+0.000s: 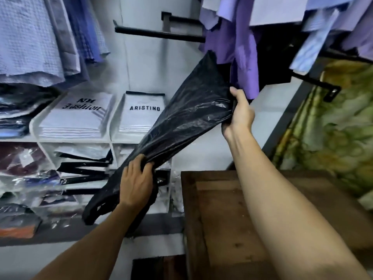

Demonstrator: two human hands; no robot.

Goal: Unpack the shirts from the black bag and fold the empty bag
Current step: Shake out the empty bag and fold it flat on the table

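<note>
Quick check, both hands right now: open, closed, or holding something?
Left hand: closed, gripping the lower part of the black bag.
Right hand: closed, gripping the bag's upper edge, pulling it taut.

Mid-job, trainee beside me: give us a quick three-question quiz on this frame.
1. True or false: the left hand and the right hand both grip the bag.
2. Which hand holds the bag higher in the picture? A) left B) right
3. Fill in: the white pack just left of the bag reads ____.

Key: 1 true; 2 B; 3 ARISTINO.
</note>
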